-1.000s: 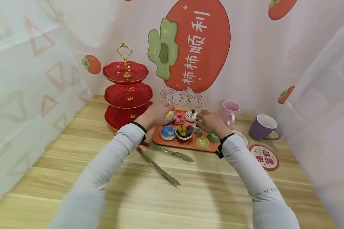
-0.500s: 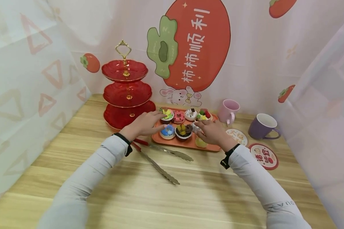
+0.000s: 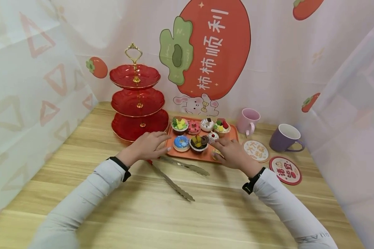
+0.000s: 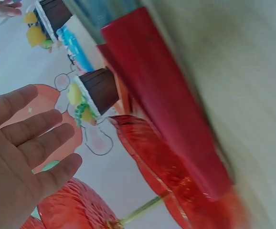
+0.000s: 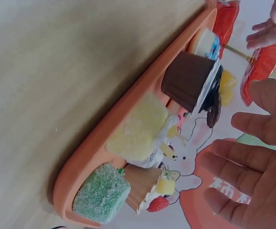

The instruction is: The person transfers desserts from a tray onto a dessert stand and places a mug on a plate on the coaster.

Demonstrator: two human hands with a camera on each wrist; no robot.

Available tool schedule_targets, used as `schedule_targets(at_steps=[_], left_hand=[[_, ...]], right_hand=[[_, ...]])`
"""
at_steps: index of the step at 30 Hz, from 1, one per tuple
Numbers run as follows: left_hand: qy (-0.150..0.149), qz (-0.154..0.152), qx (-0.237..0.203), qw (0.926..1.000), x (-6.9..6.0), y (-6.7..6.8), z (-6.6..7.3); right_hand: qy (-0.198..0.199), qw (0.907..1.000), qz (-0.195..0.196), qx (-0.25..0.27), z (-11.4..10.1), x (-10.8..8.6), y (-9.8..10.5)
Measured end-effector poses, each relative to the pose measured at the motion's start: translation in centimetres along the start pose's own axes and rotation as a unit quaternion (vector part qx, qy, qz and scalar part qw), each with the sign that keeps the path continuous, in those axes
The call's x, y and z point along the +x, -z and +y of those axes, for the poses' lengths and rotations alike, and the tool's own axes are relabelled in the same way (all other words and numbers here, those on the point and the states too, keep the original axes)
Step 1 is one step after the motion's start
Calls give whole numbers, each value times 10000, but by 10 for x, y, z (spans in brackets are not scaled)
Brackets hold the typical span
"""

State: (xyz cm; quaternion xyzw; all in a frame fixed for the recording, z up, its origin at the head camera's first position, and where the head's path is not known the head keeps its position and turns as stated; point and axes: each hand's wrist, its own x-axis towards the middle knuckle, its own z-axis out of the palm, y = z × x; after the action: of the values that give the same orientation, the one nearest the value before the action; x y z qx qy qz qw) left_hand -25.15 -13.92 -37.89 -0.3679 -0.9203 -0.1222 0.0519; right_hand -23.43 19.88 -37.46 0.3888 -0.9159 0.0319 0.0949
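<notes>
My left hand (image 3: 148,145), fingers spread and holding nothing, hovers at the left end of an orange tray (image 3: 234,133). Below it lie metal tongs (image 3: 174,185) with red handles (image 4: 169,109). Over the tray's front right corner is my right hand (image 3: 234,153), also holding nothing, its fingers extended. The tray carries a blue donut (image 3: 181,142), a pink donut (image 3: 193,127), a chocolate cupcake (image 3: 198,143), a fruit cupcake (image 3: 179,124), a fruit tart (image 3: 222,128) and other toy sweets. A green sugared sweet (image 5: 102,193) is hidden by my right hand in the head view.
A red three-tier stand (image 3: 137,102) rises behind the left hand. At the right are a pink mug (image 3: 248,121), a purple mug (image 3: 285,139), a white coaster (image 3: 255,151) and a red-rimmed coaster (image 3: 285,171). A printed cloth (image 3: 274,69) encloses the wooden table (image 3: 162,221).
Both hands have drawn back from the tray toward the front and moved apart, left hand leftward, right hand slightly right. The sweets at the back are uncovered now. The tongs have stayed put.
</notes>
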Motion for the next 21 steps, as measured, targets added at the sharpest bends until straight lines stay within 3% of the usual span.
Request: schedule_targets(at_steps=[4, 13, 21], left_hand=[[26, -20, -64, 10000, -12, -4, -5], [467, -198, -585, 9970, -33, -10, -18], [253, -470, -538, 9971, -46, -14, -27]], right_hand=[[145, 9998, 60, 127, -6, -7, -1], [475, 9983, 273, 213, -13, -19, -8], [509, 9983, 16, 285, -23, -32, -18]])
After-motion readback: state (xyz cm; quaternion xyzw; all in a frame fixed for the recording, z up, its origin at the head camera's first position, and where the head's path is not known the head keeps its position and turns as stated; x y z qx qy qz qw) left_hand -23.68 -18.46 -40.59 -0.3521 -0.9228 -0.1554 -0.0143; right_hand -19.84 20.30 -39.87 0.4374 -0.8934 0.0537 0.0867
